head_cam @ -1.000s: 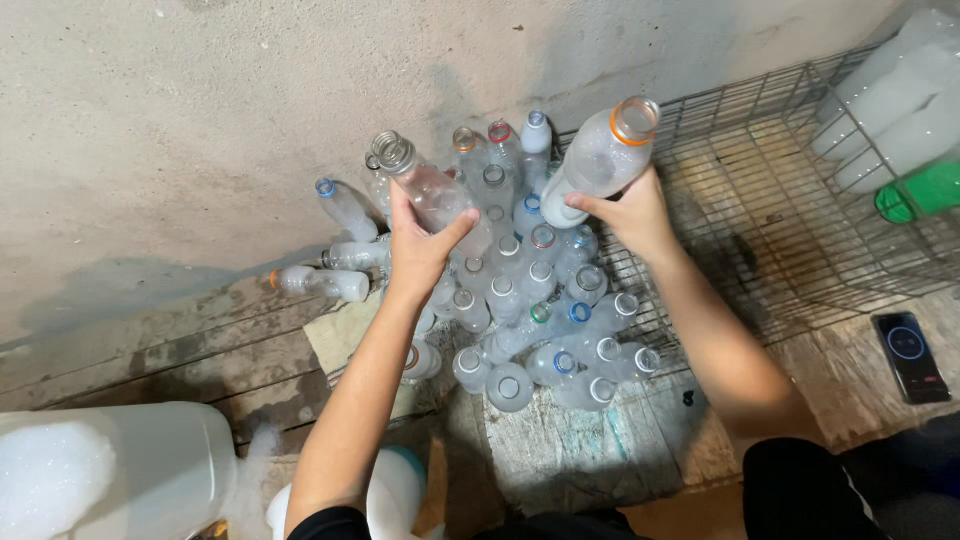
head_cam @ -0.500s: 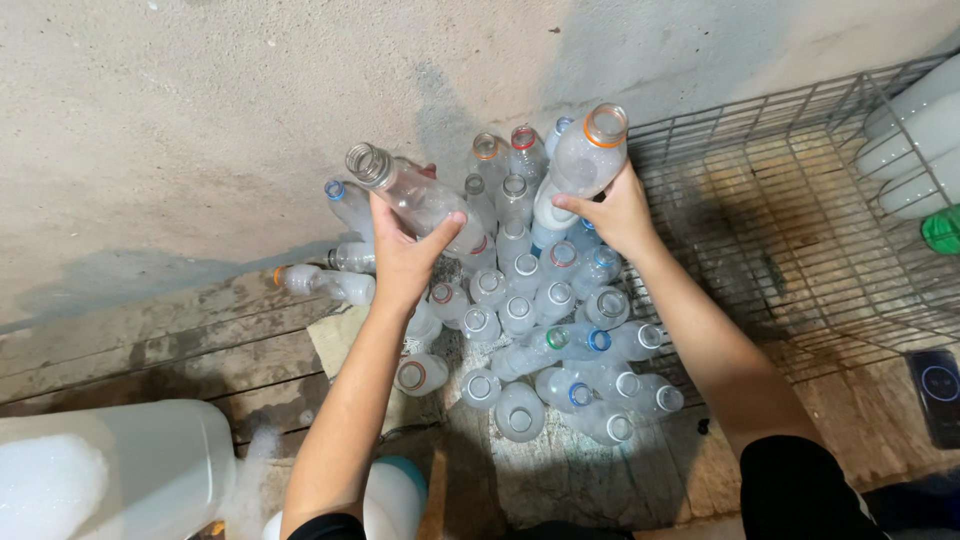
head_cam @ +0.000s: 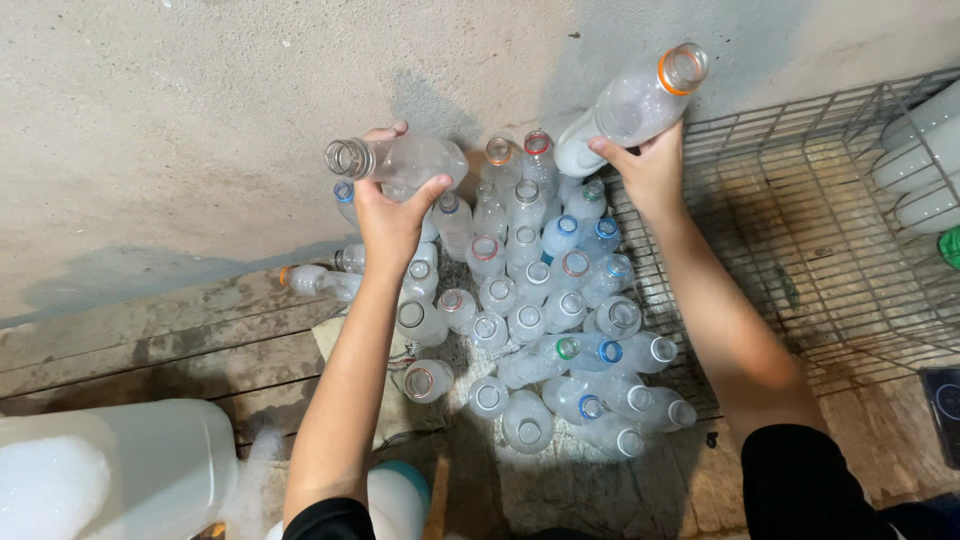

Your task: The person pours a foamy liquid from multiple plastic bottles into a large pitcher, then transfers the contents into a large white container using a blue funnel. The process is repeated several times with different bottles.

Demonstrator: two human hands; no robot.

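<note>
Two empty clear plastic bottles, light, thin-walled and easily crushed, were held by their bodies above the floor cluster (head_cam: pixel 540 330): left hand (head_cam: pixel 392 222) wrapped the uncapped bottle (head_cam: pixel 400 160), right hand (head_cam: pixel 652 172) clasped the orange-ringed bottle (head_cam: pixel 630 105).

Two bare arms in view, one per side. Left hand (head_cam: pixel 392 222): no glove, ring, watch or band visible; forearm uncovered down to the lower frame edge, where a black sleeve (head_cam: pixel 325 518) begins. Right hand (head_cam: pixel 652 172): likewise ungloved and unadorned; forearm bare to a black sleeve (head_cam: pixel 800 480) (short-sleeved garment, plain, no print or trim discernible). Fingernails short where they can be seen. Rest of body out of frame.
</note>
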